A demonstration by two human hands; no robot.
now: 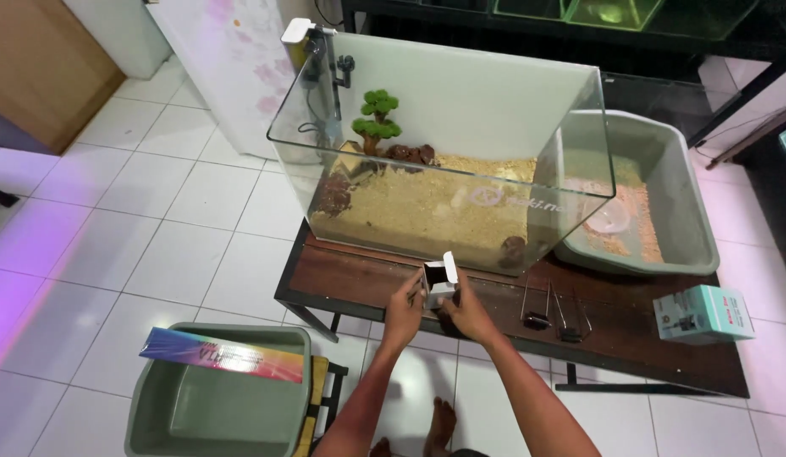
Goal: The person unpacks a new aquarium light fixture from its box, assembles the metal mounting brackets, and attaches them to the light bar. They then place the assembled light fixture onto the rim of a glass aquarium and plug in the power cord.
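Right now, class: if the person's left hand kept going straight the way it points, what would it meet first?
The left hand points up and away, toward the small white box both hands hold. Past that, the front glass of the aquarium comes first, though depth is hard to judge from this one view.

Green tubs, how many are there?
2. One green tub sits on the wooden table right of the glass tank, holding sand. The other green tub stands on the floor at lower left.
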